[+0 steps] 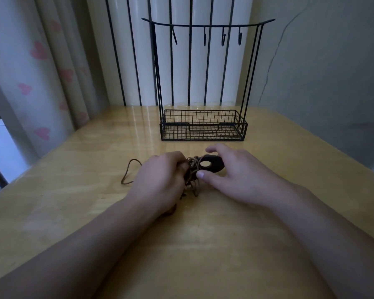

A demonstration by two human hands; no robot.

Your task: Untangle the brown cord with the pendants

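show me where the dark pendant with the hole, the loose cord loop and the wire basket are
dark pendant (214,165), head view, on its body right of the hole
loose cord loop (129,169), head view, on the left strand
wire basket (203,138), head view, on the front lower rim

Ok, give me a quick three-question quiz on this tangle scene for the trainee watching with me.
1. True or false: the cord is hanging from a hook on the wire rack.
2. Which hand holds the dark pendant with the hole? A) left hand B) right hand
3. Fill in: a loose loop of cord lies on the table to the ___ of the left hand.

Key:
1. False. The cord is bunched on the table between the hands, and the hooks are bare.
2. B. The left hand grips the tangle.
3. Left.
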